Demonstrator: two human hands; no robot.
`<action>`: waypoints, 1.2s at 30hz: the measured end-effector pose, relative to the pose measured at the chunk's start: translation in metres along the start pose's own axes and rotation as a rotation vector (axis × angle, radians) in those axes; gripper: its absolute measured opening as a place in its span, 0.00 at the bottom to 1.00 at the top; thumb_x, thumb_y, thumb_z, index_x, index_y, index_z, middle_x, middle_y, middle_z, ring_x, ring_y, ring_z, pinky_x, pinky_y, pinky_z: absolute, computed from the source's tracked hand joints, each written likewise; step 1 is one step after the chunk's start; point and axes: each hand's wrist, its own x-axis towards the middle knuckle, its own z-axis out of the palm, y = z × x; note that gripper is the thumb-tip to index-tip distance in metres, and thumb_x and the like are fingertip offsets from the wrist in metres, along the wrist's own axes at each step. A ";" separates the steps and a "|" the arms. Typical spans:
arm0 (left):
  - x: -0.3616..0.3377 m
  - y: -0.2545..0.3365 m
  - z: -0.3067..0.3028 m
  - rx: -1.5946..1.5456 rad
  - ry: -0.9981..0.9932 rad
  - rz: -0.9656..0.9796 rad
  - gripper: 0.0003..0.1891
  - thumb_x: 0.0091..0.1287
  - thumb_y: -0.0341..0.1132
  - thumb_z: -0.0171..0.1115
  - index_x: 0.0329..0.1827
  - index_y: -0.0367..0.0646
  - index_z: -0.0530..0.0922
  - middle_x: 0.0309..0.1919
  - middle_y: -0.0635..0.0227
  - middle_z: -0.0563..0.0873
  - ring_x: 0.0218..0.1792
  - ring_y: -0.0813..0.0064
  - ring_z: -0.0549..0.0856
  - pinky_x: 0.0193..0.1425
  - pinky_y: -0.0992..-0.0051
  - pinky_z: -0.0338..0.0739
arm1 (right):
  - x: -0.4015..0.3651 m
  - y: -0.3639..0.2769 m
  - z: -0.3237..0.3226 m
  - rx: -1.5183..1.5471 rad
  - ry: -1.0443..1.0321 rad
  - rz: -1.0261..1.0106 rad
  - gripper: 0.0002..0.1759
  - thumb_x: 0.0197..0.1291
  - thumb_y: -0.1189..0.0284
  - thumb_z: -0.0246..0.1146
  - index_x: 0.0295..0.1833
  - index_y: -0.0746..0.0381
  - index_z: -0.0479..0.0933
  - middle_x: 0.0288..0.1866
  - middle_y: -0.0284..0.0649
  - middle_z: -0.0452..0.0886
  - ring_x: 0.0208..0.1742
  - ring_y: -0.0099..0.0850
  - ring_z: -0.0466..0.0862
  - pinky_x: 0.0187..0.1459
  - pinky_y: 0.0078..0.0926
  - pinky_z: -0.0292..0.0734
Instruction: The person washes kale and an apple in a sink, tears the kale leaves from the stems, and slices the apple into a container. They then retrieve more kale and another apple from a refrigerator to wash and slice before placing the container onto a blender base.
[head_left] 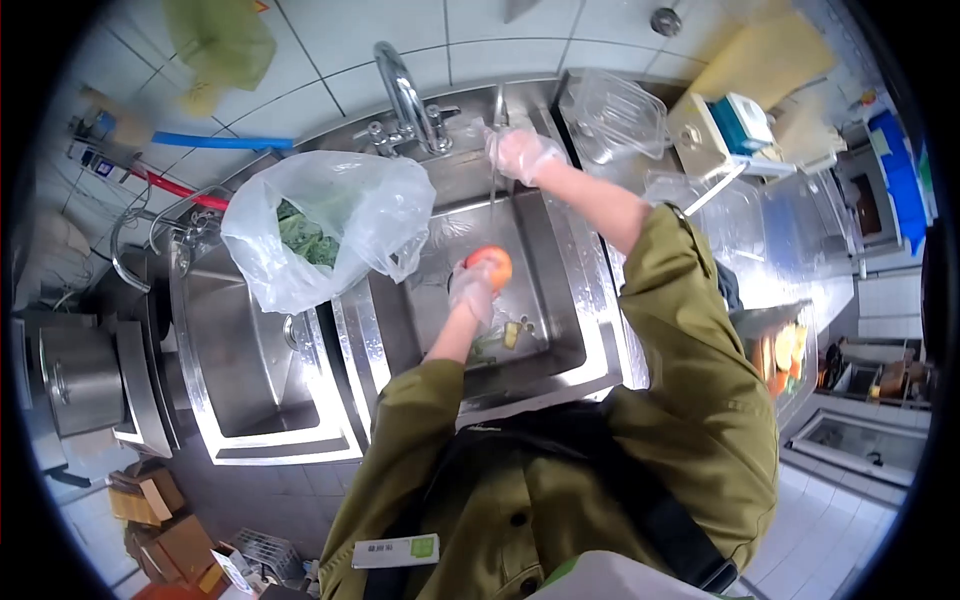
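In the right-hand sink basin, my left hand, in a clear plastic glove, is closed around a round red-orange tomato. My right hand, gloved the same way, is up at the back rim with its fingers curled at the slim metal tap; the fingertips are partly hidden. A thin stream of water runs down below that hand. Small yellowish and green scraps lie on the basin floor under the tomato.
A clear plastic bag of leafy greens sits across the divider, left of my hands. Behind it rises a large chrome faucet. Clear plastic containers stand at right, and a tray of cut vegetables is near my right elbow.
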 end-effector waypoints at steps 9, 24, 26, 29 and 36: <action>-0.032 0.022 -0.028 -0.512 -0.366 -0.078 0.20 0.68 0.48 0.48 0.57 0.47 0.69 0.54 0.66 0.76 0.51 0.65 0.78 0.47 0.71 0.76 | 0.006 0.046 0.013 -0.043 -0.048 -0.100 0.08 0.49 0.72 0.55 0.28 0.62 0.79 0.28 0.46 0.82 0.29 0.40 0.84 0.29 0.38 0.80; -0.129 0.050 -0.008 -0.132 -0.420 0.516 0.27 0.66 0.39 0.59 0.64 0.41 0.59 0.54 0.64 0.74 0.53 0.77 0.75 0.60 0.75 0.69 | -0.218 -0.172 -0.152 0.595 0.280 0.629 0.07 0.62 0.71 0.56 0.39 0.64 0.70 0.25 0.51 0.76 0.28 0.52 0.78 0.28 0.46 0.73; -0.147 0.049 0.002 -0.128 -0.483 0.604 0.30 0.62 0.31 0.62 0.65 0.41 0.59 0.54 0.64 0.74 0.54 0.75 0.75 0.62 0.75 0.68 | -0.234 -0.183 -0.174 0.577 0.267 0.684 0.06 0.62 0.72 0.55 0.36 0.63 0.67 0.22 0.51 0.74 0.26 0.53 0.77 0.27 0.47 0.72; -0.169 0.040 0.017 -0.231 -0.593 0.619 0.29 0.62 0.30 0.62 0.65 0.40 0.60 0.55 0.64 0.74 0.53 0.74 0.75 0.60 0.74 0.68 | -0.256 -0.194 -0.194 0.646 0.292 0.809 0.10 0.65 0.68 0.52 0.36 0.64 0.67 0.20 0.54 0.73 0.25 0.57 0.75 0.26 0.50 0.69; -0.242 0.037 0.053 -0.168 -0.741 0.792 0.45 0.47 0.27 0.74 0.67 0.41 0.54 0.58 0.56 0.70 0.54 0.64 0.76 0.55 0.67 0.78 | -0.319 -0.205 -0.241 0.588 0.213 0.904 0.10 0.65 0.69 0.51 0.34 0.63 0.65 0.24 0.51 0.73 0.24 0.52 0.76 0.25 0.46 0.71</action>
